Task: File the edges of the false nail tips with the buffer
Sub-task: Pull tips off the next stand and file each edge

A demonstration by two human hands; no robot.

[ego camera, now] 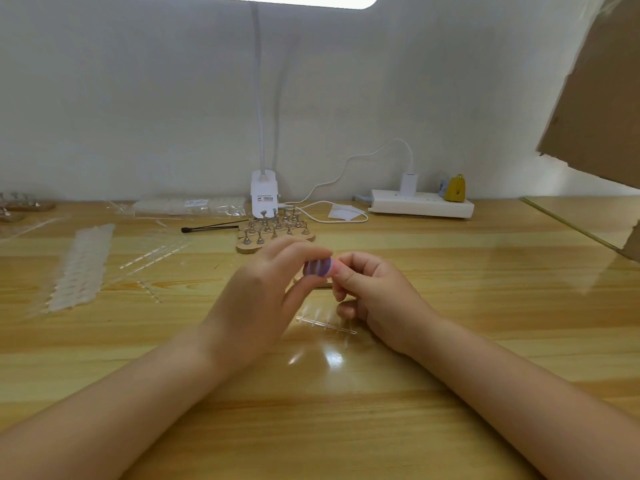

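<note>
Buffer (318, 267) pinched in left hand (256, 296) grip, touching curled right hand (374, 299) fingertips

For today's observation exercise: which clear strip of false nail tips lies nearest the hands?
The short strip lying just below the hands; the other strips lie farther left.

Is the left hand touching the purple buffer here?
Touching. The head view shows the left hand pinching the purple buffer between its fingertips, with no gap visible between them.
</note>
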